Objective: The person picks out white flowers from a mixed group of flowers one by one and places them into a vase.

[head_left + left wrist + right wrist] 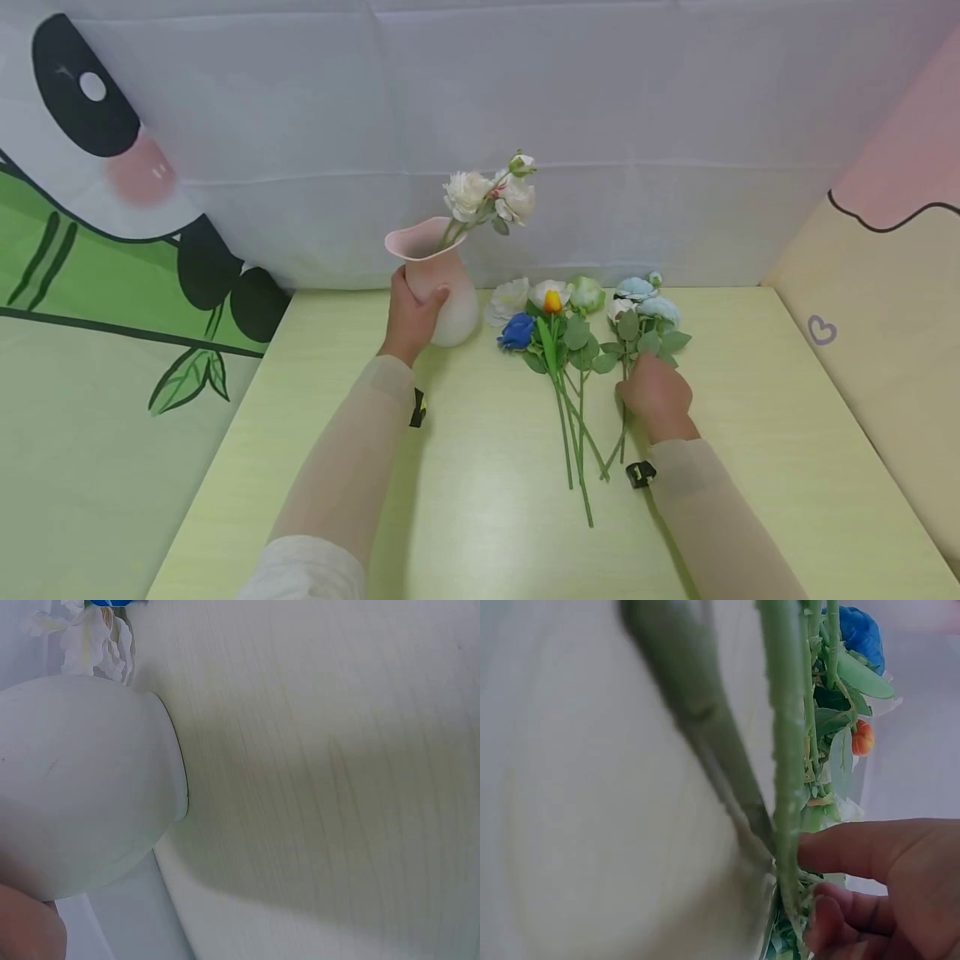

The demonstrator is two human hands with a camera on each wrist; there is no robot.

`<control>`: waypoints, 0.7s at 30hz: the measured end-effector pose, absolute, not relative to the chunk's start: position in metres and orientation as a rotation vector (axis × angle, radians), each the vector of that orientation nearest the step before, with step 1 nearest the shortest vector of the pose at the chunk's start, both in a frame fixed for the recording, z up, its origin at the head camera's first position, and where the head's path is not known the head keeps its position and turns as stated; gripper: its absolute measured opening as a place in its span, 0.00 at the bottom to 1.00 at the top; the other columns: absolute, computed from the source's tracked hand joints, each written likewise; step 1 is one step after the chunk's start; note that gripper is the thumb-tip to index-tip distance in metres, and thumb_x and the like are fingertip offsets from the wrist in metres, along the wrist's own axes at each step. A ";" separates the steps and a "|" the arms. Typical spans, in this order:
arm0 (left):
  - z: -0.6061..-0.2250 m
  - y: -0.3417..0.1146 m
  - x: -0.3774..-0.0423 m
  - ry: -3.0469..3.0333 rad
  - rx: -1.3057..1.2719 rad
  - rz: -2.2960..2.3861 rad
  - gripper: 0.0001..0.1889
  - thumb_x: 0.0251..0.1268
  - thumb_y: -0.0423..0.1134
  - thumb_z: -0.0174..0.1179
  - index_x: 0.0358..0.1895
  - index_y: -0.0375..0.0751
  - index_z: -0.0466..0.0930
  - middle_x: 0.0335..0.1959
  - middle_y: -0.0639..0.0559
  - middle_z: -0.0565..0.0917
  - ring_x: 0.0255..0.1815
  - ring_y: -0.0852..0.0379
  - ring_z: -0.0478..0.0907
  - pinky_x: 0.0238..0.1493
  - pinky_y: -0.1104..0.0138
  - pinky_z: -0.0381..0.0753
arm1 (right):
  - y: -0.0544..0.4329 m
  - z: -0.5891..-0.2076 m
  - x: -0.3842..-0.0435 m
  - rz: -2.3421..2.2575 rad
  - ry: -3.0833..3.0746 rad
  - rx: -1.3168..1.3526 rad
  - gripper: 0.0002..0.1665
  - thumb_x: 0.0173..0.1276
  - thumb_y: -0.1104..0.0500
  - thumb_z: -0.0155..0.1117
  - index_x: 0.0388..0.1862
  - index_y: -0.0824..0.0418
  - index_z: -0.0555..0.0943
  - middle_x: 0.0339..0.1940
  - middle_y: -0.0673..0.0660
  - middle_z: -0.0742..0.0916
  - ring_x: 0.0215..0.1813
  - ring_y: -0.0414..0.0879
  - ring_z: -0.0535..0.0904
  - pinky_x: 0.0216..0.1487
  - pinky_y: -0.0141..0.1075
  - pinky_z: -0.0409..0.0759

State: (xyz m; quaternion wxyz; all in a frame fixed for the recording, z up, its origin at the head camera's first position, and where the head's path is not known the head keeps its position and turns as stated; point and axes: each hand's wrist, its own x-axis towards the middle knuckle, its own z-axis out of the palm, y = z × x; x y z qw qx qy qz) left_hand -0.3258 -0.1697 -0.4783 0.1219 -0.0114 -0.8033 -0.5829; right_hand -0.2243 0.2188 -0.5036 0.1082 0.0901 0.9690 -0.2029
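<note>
In the head view my left hand grips a pink-and-white vase around its side, thumb across the front. The vase leans, and white flowers rise from its mouth toward the right. Its rounded lower part fills the left of the left wrist view, with a fingertip against it. On the right, my right hand pinches a green stem just below the light blue flowers. A second, blurred stem slants across the right wrist view.
Between the hands lie a blue rose, an orange tulip, a green flower and white blooms, stems toward me. The pale wooden table meets a grey-white cloth backdrop behind.
</note>
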 end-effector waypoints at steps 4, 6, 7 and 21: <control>-0.478 -0.169 -0.326 -2.357 -0.020 -1.695 0.46 0.67 0.48 0.69 0.80 0.42 0.50 0.70 0.41 0.68 0.69 0.43 0.69 0.72 0.48 0.66 | 0.217 -0.503 -0.224 -0.574 2.856 0.256 0.11 0.65 0.56 0.60 0.25 0.60 0.76 0.26 0.60 0.82 0.29 0.55 0.79 0.22 0.48 0.76; -0.477 -0.169 -0.326 -2.361 -0.015 -1.693 0.46 0.67 0.49 0.69 0.80 0.42 0.50 0.71 0.41 0.68 0.69 0.44 0.69 0.72 0.48 0.66 | 0.216 -0.503 -0.224 -0.562 2.863 0.247 0.13 0.66 0.57 0.60 0.22 0.59 0.76 0.27 0.60 0.83 0.30 0.56 0.79 0.23 0.49 0.77; -0.477 -0.169 -0.326 -2.361 -0.013 -1.693 0.46 0.67 0.49 0.69 0.80 0.42 0.50 0.71 0.41 0.68 0.69 0.44 0.69 0.72 0.48 0.66 | 0.215 -0.503 -0.224 -0.557 2.870 0.240 0.13 0.66 0.57 0.60 0.22 0.59 0.76 0.28 0.60 0.84 0.31 0.56 0.80 0.23 0.49 0.77; -0.477 -0.168 -0.325 -2.361 -0.019 -1.695 0.46 0.67 0.48 0.69 0.80 0.42 0.50 0.71 0.40 0.67 0.70 0.43 0.68 0.72 0.47 0.65 | 0.203 -0.498 -0.229 -0.529 2.895 0.200 0.16 0.73 0.54 0.57 0.32 0.64 0.82 0.34 0.64 0.86 0.33 0.58 0.83 0.23 0.51 0.78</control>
